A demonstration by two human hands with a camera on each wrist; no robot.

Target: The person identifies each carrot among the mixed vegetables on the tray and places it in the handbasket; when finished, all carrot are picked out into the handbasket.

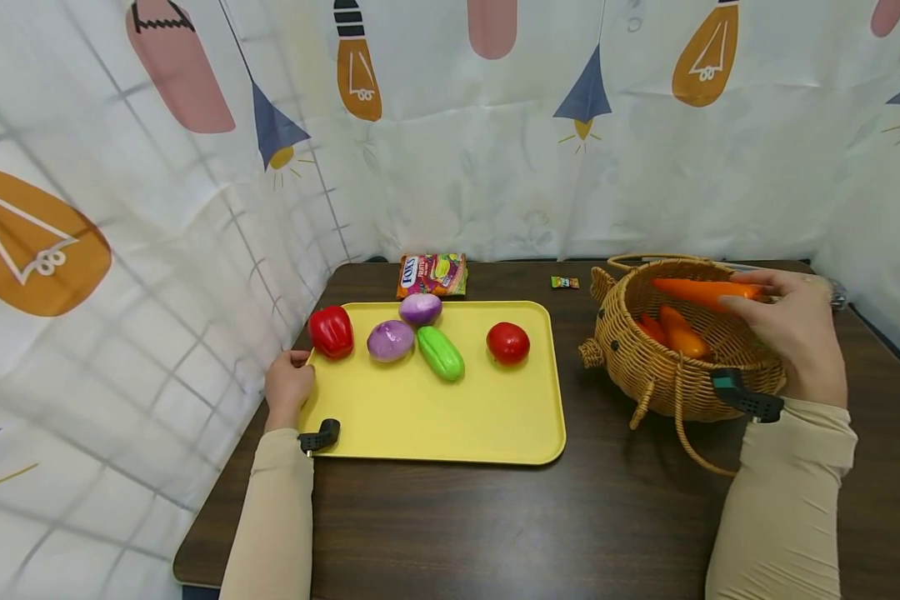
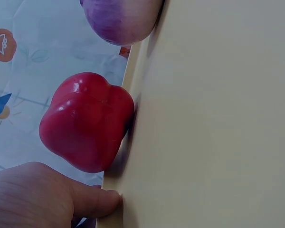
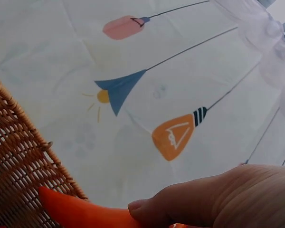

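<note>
**Carrot held over the basket rim**

Carrot [image 1: 701,292] first: we see it lying level above the far rim of the wicker basket [image 1: 645,367], which stands on the right side of the table [image 1: 615,500]. The right hand [image 1: 791,333] grasps its right end, fingers curled around it; the right wrist view shows a thumb pressed on the orange skin just beside the weave. Two more carrots [image 1: 671,332] lie inside the basket.

Across the table, the left hand [image 1: 288,385] rests at the left edge of the yellow tray [image 1: 450,417], fingers loosely bent and touching its rim; the left wrist view shows a fingertip against that edge, holding nothing. On the tray sit a red pepper [image 1: 331,332] at the far left corner, two purple onions [image 1: 405,327] touching each other, a green cucumber [image 1: 441,352] just right of them, and a red tomato [image 1: 507,342] standing apart.

We judge the main risk to be the grip: the carrot is held at one end only, so its long free end could tip and slip, or catch the rim and rock the light basket. The pepper sits right at the tray's edge, so a nudge from the left hand could roll it off.

Beyond the tray lies a candy packet [image 1: 432,275] on which we read "FOX'S". A small wrapped sweet [image 1: 565,282] lies near the basket; its print is too small to read.
</note>
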